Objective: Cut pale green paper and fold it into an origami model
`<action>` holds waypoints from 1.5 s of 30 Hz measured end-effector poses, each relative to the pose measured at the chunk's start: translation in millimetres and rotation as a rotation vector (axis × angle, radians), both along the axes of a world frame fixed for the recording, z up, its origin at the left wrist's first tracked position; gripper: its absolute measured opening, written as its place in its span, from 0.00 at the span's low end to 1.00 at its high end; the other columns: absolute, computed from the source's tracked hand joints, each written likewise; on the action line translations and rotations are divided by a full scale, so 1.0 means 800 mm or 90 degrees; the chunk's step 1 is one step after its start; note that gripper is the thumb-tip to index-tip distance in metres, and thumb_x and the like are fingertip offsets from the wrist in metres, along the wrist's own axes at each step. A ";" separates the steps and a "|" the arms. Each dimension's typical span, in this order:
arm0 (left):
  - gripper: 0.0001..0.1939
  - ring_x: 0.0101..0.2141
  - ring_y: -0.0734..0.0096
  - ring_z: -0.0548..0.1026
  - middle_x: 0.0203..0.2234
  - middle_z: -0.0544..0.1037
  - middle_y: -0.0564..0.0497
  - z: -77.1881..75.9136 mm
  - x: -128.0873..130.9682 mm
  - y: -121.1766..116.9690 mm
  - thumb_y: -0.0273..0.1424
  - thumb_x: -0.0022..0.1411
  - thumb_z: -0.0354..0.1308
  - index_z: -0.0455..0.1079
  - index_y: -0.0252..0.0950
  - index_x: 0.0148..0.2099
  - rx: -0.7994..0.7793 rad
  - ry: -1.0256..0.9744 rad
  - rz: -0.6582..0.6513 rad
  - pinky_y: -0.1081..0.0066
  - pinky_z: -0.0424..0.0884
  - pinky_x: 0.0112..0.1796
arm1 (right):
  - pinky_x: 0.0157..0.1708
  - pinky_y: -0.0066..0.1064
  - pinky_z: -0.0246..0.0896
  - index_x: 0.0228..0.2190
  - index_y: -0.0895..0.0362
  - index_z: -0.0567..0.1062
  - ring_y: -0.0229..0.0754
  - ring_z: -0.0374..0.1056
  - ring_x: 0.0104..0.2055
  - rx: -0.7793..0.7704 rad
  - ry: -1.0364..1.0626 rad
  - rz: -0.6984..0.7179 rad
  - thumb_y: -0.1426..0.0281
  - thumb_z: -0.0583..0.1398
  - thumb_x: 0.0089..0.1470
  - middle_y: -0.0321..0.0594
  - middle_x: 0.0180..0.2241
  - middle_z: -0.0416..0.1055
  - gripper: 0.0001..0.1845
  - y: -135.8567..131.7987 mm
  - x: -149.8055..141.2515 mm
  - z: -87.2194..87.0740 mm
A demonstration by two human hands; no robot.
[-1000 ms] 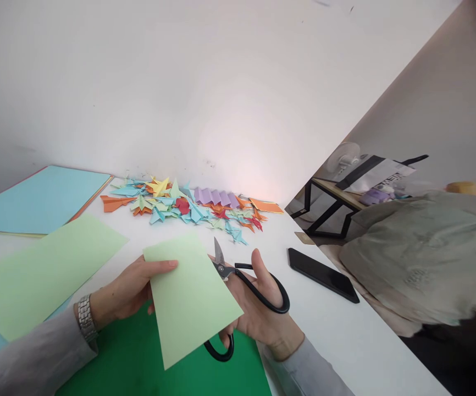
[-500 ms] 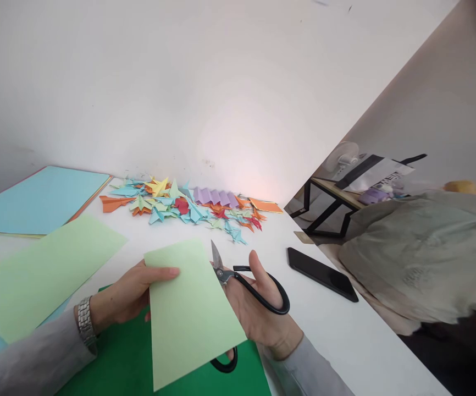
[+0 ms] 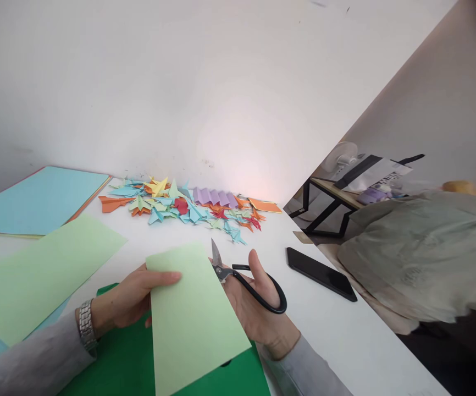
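My left hand (image 3: 133, 294) pinches the left edge of a light green sheet of paper (image 3: 194, 324), thumb on top and fingers behind. Black-handled scissors (image 3: 258, 289) are in my right hand (image 3: 258, 313), its thumb through one handle loop. The blades are spread at the sheet's upper right edge; one points up past it, and the other is partly hidden by the paper. Most of the second loop is also behind the sheet. Beneath the hands lies a dark green sheet (image 3: 110, 357) on the white table.
Folded paper pieces (image 3: 180, 203) in many colours lie along the wall. Blue sheets (image 3: 48, 198) and another light green sheet (image 3: 52, 275) are at left. A black phone (image 3: 320, 273) rests at right, near the table edge, beyond which is a draped cloth (image 3: 423, 253).
The light green sheet has shifted slightly right and down with my left hand, covering more of the lower scissor loop. My right hand is almost still.
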State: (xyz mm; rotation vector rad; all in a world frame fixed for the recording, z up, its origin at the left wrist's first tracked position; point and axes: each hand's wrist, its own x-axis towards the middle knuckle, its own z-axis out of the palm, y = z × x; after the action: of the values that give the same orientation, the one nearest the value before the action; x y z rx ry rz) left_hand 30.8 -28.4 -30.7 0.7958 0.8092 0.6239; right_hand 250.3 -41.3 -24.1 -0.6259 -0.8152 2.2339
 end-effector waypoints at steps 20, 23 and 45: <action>0.16 0.14 0.76 0.68 0.17 0.73 0.51 -0.002 0.006 -0.004 0.40 0.53 0.62 0.73 0.31 0.36 0.018 0.036 0.006 0.80 0.59 0.11 | 0.52 0.45 0.54 0.54 0.54 0.63 0.51 0.63 0.51 0.050 -0.023 -0.062 0.38 0.44 0.49 0.48 0.52 0.65 0.42 -0.002 -0.009 0.005; 0.18 0.16 0.73 0.70 0.19 0.74 0.49 -0.007 0.006 -0.004 0.41 0.52 0.62 0.73 0.31 0.38 0.016 0.047 -0.016 0.79 0.61 0.11 | 0.51 0.45 0.55 0.55 0.55 0.62 0.50 0.65 0.50 0.033 -0.019 -0.038 0.39 0.45 0.50 0.49 0.50 0.67 0.41 0.000 -0.004 0.000; 0.19 0.17 0.67 0.73 0.22 0.75 0.48 -0.015 0.003 0.003 0.41 0.52 0.62 0.67 0.32 0.39 0.027 0.038 0.025 0.75 0.65 0.10 | 0.53 0.45 0.52 0.55 0.56 0.62 0.51 0.64 0.51 -0.008 0.046 -0.001 0.39 0.42 0.51 0.48 0.51 0.67 0.43 0.005 0.001 -0.006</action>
State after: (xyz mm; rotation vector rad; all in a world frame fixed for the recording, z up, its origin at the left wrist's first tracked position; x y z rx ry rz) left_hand 33.0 -26.3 -42.6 0.8426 0.8708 0.6573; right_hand 251.4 -37.7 -29.1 -0.5487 -0.7642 2.2486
